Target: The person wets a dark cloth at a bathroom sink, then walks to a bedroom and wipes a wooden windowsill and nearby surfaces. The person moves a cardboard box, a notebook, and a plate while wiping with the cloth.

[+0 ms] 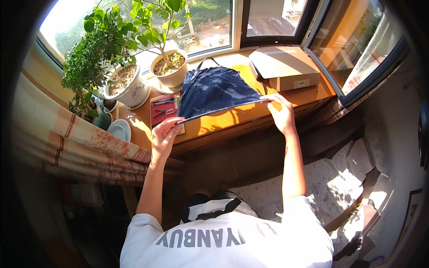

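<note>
A dark navy cloth garment with thin straps [214, 88] is spread over the wooden desk, its straps towards the window. My left hand [164, 134] pinches the near left corner of its hem between thumb and fingers. At the near right corner, my right hand [281, 112] grips the same hem. Between my hands the edge is drawn fairly straight, slanting up to the right. Part of a red booklet or case [163, 109] shows beside the cloth on the left, with pens and small metal tools on it.
Two potted plants, in a white pot [134, 88] and a cream pot [177, 73], stand at the back left. Pale saucers [119, 130] lie near the curtain [100, 144]. A cardboard box [295, 72] sits on the desk [218, 122] at right, near the open window sash [352, 50].
</note>
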Motion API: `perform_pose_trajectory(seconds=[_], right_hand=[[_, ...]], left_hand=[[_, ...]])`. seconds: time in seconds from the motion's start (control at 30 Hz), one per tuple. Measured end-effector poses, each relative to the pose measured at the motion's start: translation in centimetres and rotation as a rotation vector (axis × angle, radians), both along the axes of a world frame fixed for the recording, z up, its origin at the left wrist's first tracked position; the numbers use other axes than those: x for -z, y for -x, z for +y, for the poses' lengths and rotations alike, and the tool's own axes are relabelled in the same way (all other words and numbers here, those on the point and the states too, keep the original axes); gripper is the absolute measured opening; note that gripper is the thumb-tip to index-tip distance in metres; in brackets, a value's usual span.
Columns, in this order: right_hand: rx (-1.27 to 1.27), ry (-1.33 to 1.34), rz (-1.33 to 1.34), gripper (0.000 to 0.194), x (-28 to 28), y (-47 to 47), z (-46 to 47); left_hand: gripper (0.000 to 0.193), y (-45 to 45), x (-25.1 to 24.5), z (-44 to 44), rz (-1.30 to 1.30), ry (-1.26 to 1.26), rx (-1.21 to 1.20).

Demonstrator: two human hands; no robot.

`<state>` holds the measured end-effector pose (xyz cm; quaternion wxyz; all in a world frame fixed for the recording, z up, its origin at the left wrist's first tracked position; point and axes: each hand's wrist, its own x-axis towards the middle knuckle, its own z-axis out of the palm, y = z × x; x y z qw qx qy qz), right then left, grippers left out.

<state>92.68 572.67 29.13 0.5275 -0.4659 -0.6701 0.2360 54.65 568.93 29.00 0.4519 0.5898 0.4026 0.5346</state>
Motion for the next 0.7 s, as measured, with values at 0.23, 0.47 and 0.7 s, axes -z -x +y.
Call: perform_pose_trajectory(seconds=[0.23, 0.47, 0.7], right_hand=[[0.059, 0.447, -0.203, 0.015, 16.9, 0.7, -5.0], [0.213, 0.593, 0.091, 0.013, 12.3, 3.7, -0.9], [0.338, 0.262, -0.588, 0.072, 11.7, 10.7, 13.1]], left_hand=[[0.015, 1.2, 16.7, -1.5, 0.437, 0.437, 0.041], [0.019, 3.4, 14.6, 4.9, 0.110, 0.548, 0.059], [0.066, -1.2, 8.3, 14.4, 0.877, -0.237, -0.335]])
